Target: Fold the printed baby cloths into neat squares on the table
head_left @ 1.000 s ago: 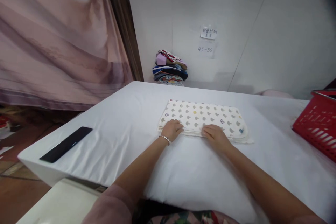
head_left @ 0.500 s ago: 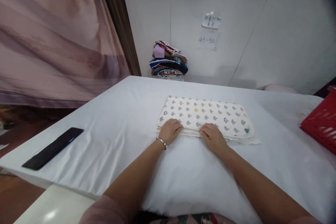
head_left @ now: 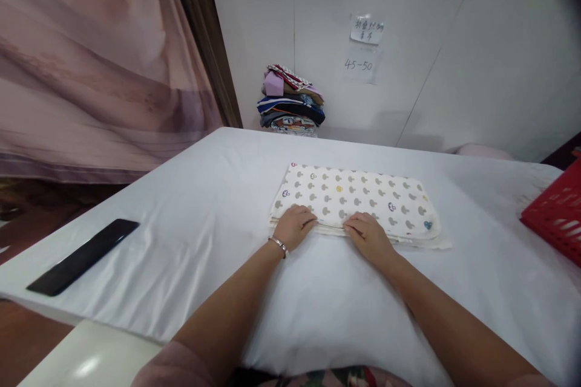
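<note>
A folded cream cloth with small grey mushroom prints lies flat in the middle of the white-covered table. My left hand, with a thin bracelet at the wrist, has its fingers curled over the cloth's near left edge. My right hand grips the same near edge a little to the right, fingers bent onto the fabric. Both forearms reach in from the bottom of the view.
A long black flat object lies near the table's left edge. A red plastic basket stands at the right edge. A stack of folded clothes sits at the far side against the white wall. A pink curtain hangs at left.
Both hands have stayed on the cloth's near edge. Only the camera has shifted a little, so the scene sits slightly lower and to the right.
</note>
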Tool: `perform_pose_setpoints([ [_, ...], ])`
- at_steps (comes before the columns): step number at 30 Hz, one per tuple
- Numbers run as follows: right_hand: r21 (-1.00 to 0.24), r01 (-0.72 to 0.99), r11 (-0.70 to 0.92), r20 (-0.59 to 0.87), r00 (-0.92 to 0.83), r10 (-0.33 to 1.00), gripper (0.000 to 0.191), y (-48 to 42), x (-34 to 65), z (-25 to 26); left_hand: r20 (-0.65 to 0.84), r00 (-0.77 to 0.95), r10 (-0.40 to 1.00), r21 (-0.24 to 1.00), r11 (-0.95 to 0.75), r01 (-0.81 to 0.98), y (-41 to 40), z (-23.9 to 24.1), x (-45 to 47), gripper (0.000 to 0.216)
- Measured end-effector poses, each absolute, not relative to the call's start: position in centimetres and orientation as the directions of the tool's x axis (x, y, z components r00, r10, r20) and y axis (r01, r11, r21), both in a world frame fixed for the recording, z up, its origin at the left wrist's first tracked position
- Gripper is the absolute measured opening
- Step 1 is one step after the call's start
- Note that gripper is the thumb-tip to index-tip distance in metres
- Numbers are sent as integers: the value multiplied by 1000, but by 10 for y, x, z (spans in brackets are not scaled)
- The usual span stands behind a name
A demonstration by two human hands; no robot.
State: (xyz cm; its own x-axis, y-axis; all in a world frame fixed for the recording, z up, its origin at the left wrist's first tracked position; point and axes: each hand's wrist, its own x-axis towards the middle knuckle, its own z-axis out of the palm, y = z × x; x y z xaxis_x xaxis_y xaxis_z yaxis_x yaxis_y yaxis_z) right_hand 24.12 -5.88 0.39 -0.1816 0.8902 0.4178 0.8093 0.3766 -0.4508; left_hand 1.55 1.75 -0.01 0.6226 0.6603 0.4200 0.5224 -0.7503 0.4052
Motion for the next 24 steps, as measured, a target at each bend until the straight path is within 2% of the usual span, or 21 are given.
perform_pose_setpoints([
  [8, -394, 845, 361, 411, -189, 892, 18, -57, 232, 7, 419, 618, 665, 381, -747, 545, 16, 0, 19, 21],
  [15, -382, 843, 378, 424, -203, 883, 26, -52, 226, 7, 466, 613, 638, 347, -769, 537, 16, -1, 19, 17],
  [21, -389, 837, 385, 438, -200, 876, 27, -53, 227, 3, 496, 644, 582, 240, -805, 543, 6, 2, 24, 20],
  [24, -416, 828, 377, 438, -181, 880, 26, -53, 227, 2, 468, 644, 605, 199, -783, 590, 3, 2, 25, 21],
])
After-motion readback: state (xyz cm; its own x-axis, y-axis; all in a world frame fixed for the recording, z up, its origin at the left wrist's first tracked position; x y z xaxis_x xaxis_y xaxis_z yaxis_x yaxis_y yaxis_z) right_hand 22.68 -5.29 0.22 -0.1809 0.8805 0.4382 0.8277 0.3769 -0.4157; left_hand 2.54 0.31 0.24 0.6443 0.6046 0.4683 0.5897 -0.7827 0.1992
